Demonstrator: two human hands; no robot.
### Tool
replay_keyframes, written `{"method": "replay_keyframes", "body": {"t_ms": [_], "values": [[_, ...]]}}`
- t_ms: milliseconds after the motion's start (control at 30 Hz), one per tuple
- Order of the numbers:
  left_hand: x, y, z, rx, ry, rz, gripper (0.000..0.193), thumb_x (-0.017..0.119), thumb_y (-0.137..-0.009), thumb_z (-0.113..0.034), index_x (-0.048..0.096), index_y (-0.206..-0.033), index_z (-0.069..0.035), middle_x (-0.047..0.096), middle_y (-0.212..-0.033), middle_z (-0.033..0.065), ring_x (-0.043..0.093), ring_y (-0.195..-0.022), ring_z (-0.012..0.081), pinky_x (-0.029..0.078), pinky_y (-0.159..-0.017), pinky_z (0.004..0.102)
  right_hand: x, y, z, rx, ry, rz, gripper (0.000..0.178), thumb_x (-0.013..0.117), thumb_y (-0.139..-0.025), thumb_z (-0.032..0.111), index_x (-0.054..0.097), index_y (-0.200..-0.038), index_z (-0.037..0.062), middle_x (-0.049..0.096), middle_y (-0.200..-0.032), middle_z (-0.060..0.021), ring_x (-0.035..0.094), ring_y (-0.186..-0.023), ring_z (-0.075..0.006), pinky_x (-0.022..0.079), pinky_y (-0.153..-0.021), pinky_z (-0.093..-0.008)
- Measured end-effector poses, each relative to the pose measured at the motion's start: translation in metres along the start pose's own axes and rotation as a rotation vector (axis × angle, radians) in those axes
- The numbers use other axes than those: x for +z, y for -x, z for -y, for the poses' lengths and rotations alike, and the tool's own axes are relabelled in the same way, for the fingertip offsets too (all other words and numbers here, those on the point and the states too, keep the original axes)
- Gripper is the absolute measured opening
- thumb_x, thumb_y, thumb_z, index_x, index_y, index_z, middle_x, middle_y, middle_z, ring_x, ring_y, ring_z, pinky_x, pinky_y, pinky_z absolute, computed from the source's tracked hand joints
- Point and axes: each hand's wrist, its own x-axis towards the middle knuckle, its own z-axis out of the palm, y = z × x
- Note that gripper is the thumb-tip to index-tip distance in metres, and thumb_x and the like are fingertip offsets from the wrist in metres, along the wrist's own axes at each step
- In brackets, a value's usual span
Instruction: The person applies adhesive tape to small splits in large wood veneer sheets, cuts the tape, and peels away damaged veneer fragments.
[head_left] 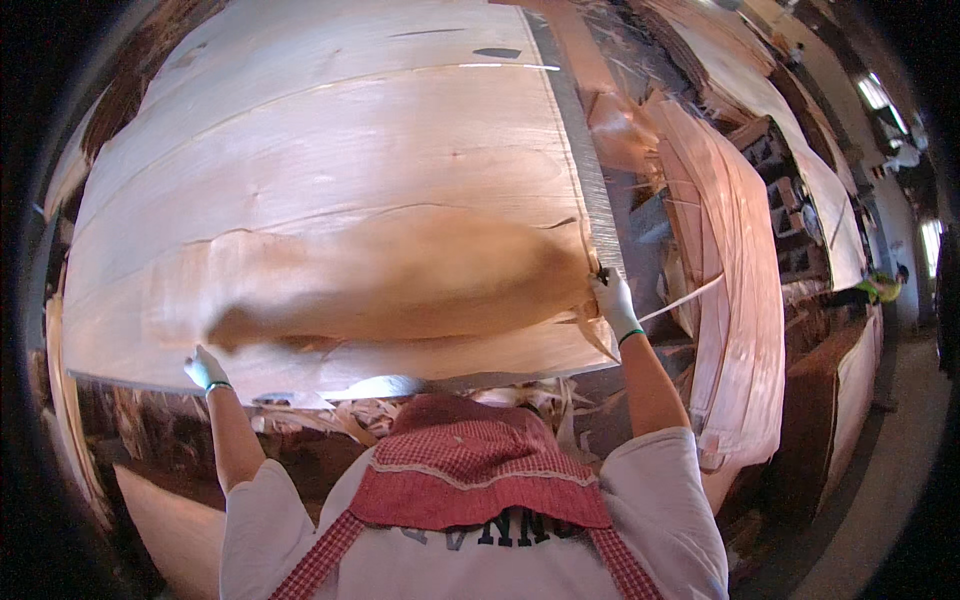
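Observation:
A loose strip of thin wood veneer (420, 285), smeared by motion, spans the space between my hands over a broad, pale stack of veneer sheets (330, 150). My left hand (207, 370), in a light glove with a green cuff, is closed at the strip's near left corner, by the stack's front edge. At the strip's right end my right hand (614, 303), gloved the same way, is closed around its edge. A small dark object (602, 275) shows at the right fingertips; its kind is unclear. The strip's middle looks lifted and wavy.
Right of the stack lies a pile of long, reddish veneer strips (735, 300), with a thin pale stick (682, 297) sticking out toward my right hand. Torn veneer scraps (345, 418) litter the space below the front edge. Another person (882, 287) is far right.

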Motion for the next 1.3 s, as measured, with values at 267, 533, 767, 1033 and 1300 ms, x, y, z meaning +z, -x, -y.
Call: {"method": "replay_keyframes", "body": {"t_ms": [267,533,767,1033,1300], "values": [[0.075,0.287,-0.081,0.500,0.148,0.400,0.038,0.055,-0.096,-0.006,0.052,-0.134,0.001,0.057,-0.134,0.0200,0.055,-0.127,0.0293,0.044,-0.109,0.0425,-0.014,0.004,-0.037,0.095,-0.413,0.288,0.046,0.065,-0.090,0.010,0.049,-0.130,-0.0048,0.065,-0.114,-0.0143,0.059,-0.105,-0.0198,0.047,-0.091,-0.0336],[0.162,0.515,-0.093,1.202,-0.636,0.457,0.063,0.062,-0.091,-0.032,0.042,-0.143,-0.002,0.045,-0.146,0.0172,0.039,-0.137,0.0355,0.024,-0.117,0.0501,-0.019,0.017,-0.029,0.027,-0.320,0.098,0.036,0.070,-0.086,0.008,0.054,-0.116,-0.0031,0.067,-0.104,-0.0122,0.063,-0.093,-0.0211,0.051,-0.082,-0.0339],[0.167,0.545,-0.084,1.143,-0.702,0.449,0.072,0.062,-0.090,-0.037,0.035,-0.146,-0.002,0.039,-0.151,0.0175,0.032,-0.142,0.0354,0.018,-0.119,0.0523,-0.008,0.010,-0.061,0.031,-0.410,-0.066,0.035,0.075,-0.082,0.009,0.056,-0.109,-0.0028,0.066,-0.096,-0.0107,0.063,-0.084,-0.0209,0.051,-0.078,-0.0335],[0.168,0.558,-0.083,1.119,-0.741,0.417,0.071,0.064,-0.089,-0.035,0.038,-0.144,0.000,0.043,-0.148,0.0190,0.037,-0.138,0.0363,0.022,-0.117,0.0524,-0.018,0.011,-0.071,0.152,-0.825,0.101,0.027,0.070,-0.090,0.012,0.057,-0.107,-0.0036,0.066,-0.081,-0.0085,0.056,-0.056,-0.0102,0.043,-0.046,-0.0272],[0.173,0.509,-0.110,1.032,-0.801,0.711,0.036,0.063,-0.083,-0.014,0.060,-0.118,-0.009,0.061,-0.121,0.0170,0.062,-0.104,0.0377,0.052,-0.089,0.0456,-0.092,-0.010,0.021,-0.067,-0.579,0.427,0.032,0.070,-0.086,0.027,0.073,-0.095,-0.0031,0.067,-0.078,-0.0016,0.056,-0.069,-0.0103,0.045,-0.063,-0.0281]]}}
